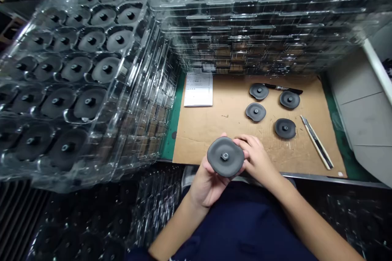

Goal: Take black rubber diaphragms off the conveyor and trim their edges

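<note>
A dark grey, dished disc with a small raised stub at its centre (226, 156) is held up in front of my body, over the near edge of the cardboard. My left hand (208, 185) grips it from below and from the left, fingers partly hidden behind it. At its right rim, my right hand (254, 157) has its thumb and fingers closed on the edge. Several like discs lie on the cardboard sheet (220, 124) beyond my hands, one of them a disc (285, 128) just past my right hand.
Stacked clear plastic trays (141, 85) full of such discs rise on the left, with another tray stack (260, 28) along the back. A printed paper (198, 89), a black pen (284, 88) and a white utility knife (317, 142) lie on the cardboard. A grey panel (364, 102) borders the right.
</note>
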`<state>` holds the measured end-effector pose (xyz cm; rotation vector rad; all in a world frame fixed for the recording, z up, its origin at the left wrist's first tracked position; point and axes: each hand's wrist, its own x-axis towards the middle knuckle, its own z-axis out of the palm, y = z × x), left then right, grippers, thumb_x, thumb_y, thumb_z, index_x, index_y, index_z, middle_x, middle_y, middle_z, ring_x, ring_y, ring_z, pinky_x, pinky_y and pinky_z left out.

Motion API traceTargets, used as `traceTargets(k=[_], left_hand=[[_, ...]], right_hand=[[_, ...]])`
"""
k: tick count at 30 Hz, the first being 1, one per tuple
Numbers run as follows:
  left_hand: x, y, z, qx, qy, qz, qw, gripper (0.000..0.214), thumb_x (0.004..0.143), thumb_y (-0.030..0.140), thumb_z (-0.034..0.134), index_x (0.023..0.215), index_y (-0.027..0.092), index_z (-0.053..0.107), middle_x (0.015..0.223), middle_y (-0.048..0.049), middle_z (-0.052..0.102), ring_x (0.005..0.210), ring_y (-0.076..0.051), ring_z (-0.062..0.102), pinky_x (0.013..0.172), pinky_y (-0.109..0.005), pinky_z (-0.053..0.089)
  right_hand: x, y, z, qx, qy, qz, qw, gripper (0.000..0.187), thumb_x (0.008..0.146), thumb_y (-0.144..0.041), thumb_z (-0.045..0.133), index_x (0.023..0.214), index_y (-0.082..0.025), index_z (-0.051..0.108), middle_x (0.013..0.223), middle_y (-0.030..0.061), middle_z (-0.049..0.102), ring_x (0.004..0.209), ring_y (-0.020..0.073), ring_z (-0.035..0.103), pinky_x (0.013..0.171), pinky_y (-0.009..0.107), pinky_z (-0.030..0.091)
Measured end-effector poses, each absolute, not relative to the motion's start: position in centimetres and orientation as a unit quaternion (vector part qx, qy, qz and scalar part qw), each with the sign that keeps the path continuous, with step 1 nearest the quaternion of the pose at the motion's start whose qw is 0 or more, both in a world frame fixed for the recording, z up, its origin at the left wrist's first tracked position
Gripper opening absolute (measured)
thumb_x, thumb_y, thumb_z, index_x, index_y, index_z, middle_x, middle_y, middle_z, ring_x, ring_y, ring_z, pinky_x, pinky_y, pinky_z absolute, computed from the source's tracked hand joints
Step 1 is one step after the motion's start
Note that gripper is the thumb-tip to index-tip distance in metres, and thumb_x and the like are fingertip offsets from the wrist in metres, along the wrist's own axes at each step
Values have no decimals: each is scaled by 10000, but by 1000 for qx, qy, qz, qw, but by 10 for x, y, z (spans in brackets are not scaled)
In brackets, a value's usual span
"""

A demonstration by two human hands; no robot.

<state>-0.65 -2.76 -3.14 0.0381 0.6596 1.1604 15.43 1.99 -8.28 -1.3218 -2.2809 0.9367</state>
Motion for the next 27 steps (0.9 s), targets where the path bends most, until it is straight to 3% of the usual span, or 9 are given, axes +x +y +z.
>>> traceTargets(k=[3,7,12,14,16,20,27], left_hand=[[-5,-36,-30,20,265,534,803,621,669,488,698,1241,311,533,1243,-33,574,1009,-233,627,895,-332,485],[-4,-41,-24,25,242,517,821,632,713,559,617,1274,289,508,1223,-51,583,1027,-244,620,915,-346,467],[-4,-34,-20,99,281,507,809,565,824,603,437,1331,357,409,1224,-55,571,944,-230,650,799,-336,499],[-4,-29,-26,220,314,547,744,575,832,562,477,1359,371,349,1229,-62,554,941,-215,634,792,-335,493],[-5,-24,-34,394,351,574,626,694,805,435,604,1399,372,251,1244,-73,529,1035,-227,581,884,-376,456],[-10,-13,-43,626,401,510,433,1002,707,126,712,1439,335,61,1248,-108,506,1170,-254,484,1001,-470,375],[-11,-1,-43,661,441,473,382,1062,648,117,772,1443,275,86,1218,-119,525,1133,-234,520,994,-410,404]], right_hand=[[164,10,-72,-436,-827,323,147,351,868,-232,468,1211,-233,542,1250,117,512,1167,274,447,945,489,393],[171,-4,-63,-437,-835,296,153,381,883,-248,459,1262,-235,492,1330,131,455,1237,279,410,963,507,394],[179,-10,-52,-457,-808,324,181,337,897,-208,441,1224,-255,505,1242,80,541,1170,234,476,965,459,408],[183,-11,-51,-477,-787,334,202,324,905,-205,434,1217,-255,507,1195,66,569,1131,215,500,962,433,411],[187,-12,-54,-495,-769,340,219,319,909,-219,441,1219,-256,508,1165,56,586,1104,204,515,957,410,417],[195,-14,-60,-507,-752,356,223,304,910,-216,442,1198,-259,530,1159,47,592,1094,198,527,951,383,420],[195,-2,-46,-510,-714,354,323,368,882,-159,497,1233,-271,510,1125,44,572,1014,160,546,906,306,437]])
